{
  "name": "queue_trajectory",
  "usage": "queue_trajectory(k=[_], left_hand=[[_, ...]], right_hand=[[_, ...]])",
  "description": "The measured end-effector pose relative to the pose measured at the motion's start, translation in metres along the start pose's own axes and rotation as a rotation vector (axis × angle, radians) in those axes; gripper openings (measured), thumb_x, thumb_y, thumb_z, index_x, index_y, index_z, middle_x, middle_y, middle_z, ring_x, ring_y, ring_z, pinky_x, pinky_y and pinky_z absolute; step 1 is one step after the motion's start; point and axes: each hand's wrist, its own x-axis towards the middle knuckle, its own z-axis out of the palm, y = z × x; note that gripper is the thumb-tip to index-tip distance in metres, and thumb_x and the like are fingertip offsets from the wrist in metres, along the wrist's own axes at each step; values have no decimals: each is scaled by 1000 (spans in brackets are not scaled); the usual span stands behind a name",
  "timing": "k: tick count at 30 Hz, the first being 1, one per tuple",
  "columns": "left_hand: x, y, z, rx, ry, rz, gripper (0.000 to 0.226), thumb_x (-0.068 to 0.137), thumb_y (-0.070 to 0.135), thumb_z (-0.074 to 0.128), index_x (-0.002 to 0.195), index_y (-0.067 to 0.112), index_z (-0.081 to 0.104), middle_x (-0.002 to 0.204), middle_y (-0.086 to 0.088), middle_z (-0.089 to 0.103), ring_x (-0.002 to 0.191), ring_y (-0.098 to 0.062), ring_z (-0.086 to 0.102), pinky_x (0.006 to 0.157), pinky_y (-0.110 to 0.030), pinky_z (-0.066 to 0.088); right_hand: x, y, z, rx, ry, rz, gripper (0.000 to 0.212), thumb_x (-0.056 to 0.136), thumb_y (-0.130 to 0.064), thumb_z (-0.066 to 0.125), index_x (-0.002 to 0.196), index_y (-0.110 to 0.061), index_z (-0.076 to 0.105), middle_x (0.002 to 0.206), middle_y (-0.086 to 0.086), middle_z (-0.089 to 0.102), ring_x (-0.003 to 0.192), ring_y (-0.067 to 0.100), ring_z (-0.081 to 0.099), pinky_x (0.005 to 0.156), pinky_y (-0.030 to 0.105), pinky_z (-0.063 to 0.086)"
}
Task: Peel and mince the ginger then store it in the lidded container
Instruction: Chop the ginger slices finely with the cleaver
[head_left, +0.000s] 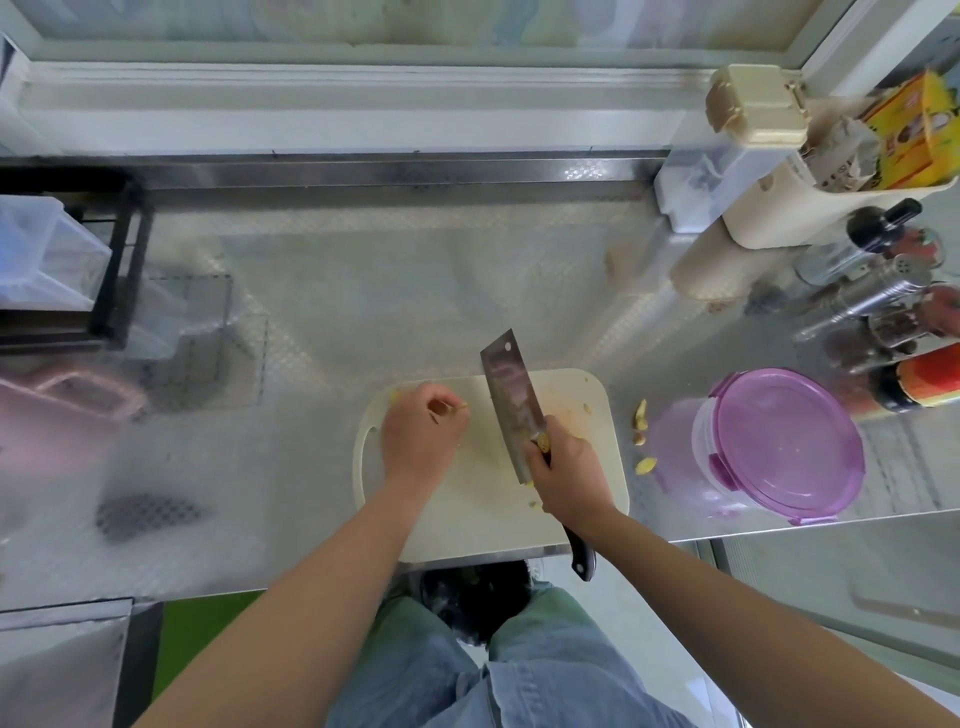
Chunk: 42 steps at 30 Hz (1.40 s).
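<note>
Ginger (394, 398) lies on the cutting board (467, 499), mostly hidden under the left hand (423, 434), whose curled fingers pin it steady. The right hand (569, 475) grips the cleaver (511, 400), blade angled over the board, apparently for mincing. The lidded container (784, 441) waits closed nearby.

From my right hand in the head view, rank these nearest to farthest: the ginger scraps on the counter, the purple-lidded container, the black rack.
1. Ginger scraps, just right of the right hand.
2. Purple-lidded container, farther right.
3. Black rack, far left.
</note>
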Motion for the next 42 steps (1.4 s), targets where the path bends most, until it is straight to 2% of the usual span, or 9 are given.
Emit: queue_trajectory(k=[5, 8, 11, 14, 21, 24, 30, 35, 42], left_hand=[[-32, 3, 32, 69, -198, -198, 16, 79, 34, 76, 79, 24, 64, 73, 14, 60, 72, -8, 57, 63, -24, 38], [-49, -7, 41, 102, -166, -279, 17, 81, 39, 72, 78, 24, 64, 74, 12, 61, 77, -13, 60, 63, -26, 37], [-58, -16, 46, 117, -143, -303, 20, 80, 42, 72, 74, 24, 65, 74, 9, 65, 77, -17, 62, 65, -28, 42], [-60, -20, 49, 82, -136, -315, 24, 79, 44, 72, 70, 24, 64, 71, 7, 69, 74, -18, 65, 70, -32, 51], [-59, -21, 52, 76, -127, -359, 23, 79, 41, 72, 70, 21, 66, 70, 5, 69, 73, -18, 65, 65, -30, 50], [-58, -19, 52, 89, -137, -366, 23, 79, 42, 72, 72, 21, 65, 73, 3, 69, 75, -19, 64, 63, -28, 46], [-57, -19, 53, 84, -145, -383, 23, 79, 41, 73, 69, 21, 65, 72, 3, 69, 75, -20, 65, 66, -30, 49], [-56, -17, 52, 79, -170, -362, 23, 81, 35, 73, 65, 23, 62, 74, 0, 69, 75, -23, 64, 59, -27, 40], [-55, -14, 48, 72, -183, -365, 20, 79, 32, 73, 66, 21, 64, 70, 1, 67, 72, -22, 64, 53, -26, 34]], right_hand=[[-19, 6, -4, -30, 19, 9, 27, 98, -24, 44, 120, -8, 47, 69, 10, 59, 55, 31, 57, 52, 46, 52], [-28, 11, -2, -100, -17, 14, 24, 98, -25, 44, 111, -4, 48, 70, 13, 58, 61, 33, 55, 55, 43, 47], [-37, 14, 1, -165, -62, -2, 26, 99, -26, 43, 115, -6, 46, 75, 11, 55, 67, 28, 50, 55, 35, 37], [-41, 16, 2, -200, -87, -13, 25, 100, -28, 41, 113, -6, 46, 73, 7, 51, 66, 26, 47, 56, 33, 34], [-45, 6, -3, -273, -70, -87, 15, 101, -29, 40, 98, -14, 40, 69, 0, 43, 63, 25, 41, 49, 32, 23], [-44, 3, -1, -307, -97, -86, 14, 101, -29, 38, 94, -19, 33, 73, 1, 44, 65, 26, 42, 55, 32, 28], [-45, 3, 3, -337, -115, -64, 15, 102, -28, 37, 106, -15, 40, 75, 3, 46, 67, 25, 43, 59, 32, 32], [-43, 1, 8, -313, -143, -45, 12, 102, -26, 36, 95, -16, 34, 76, 5, 48, 68, 27, 46, 59, 33, 33], [-36, -8, 21, -385, -133, -23, 12, 101, -17, 37, 111, -13, 39, 84, 9, 60, 76, 32, 58, 62, 34, 37]])
